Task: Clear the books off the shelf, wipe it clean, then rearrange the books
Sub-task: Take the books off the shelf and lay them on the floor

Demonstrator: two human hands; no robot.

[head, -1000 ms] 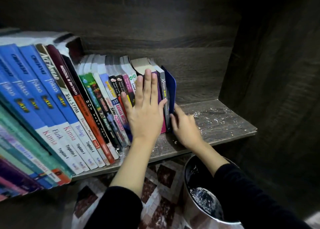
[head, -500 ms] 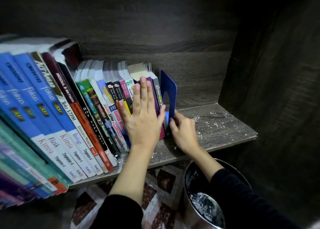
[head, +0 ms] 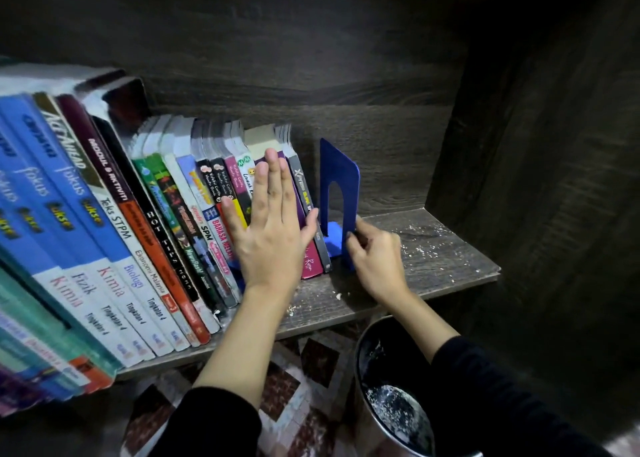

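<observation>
A row of books [head: 145,221] leans left along the dark wooden shelf [head: 433,266]. My left hand [head: 270,228] lies flat with straight fingers against the spines of the rightmost books, holding them in place. A blue metal bookend [head: 337,193] stands upright just right of the last grey book [head: 308,210], a small gap between them. My right hand [head: 377,259] pinches the bookend's front lower edge. Pale crumbs and dust are scattered over the bare right part of the shelf.
A dark metal bin [head: 391,397] with pale debris inside stands below the shelf, under my right forearm. A patterned floor mat [head: 294,397] lies beneath. The cabinet's side wall [head: 536,145] closes the shelf on the right.
The blue bookend has come away from the last book to the right and now stands apart from it. My right hand moved with it. My left hand stays pressed on the spines.
</observation>
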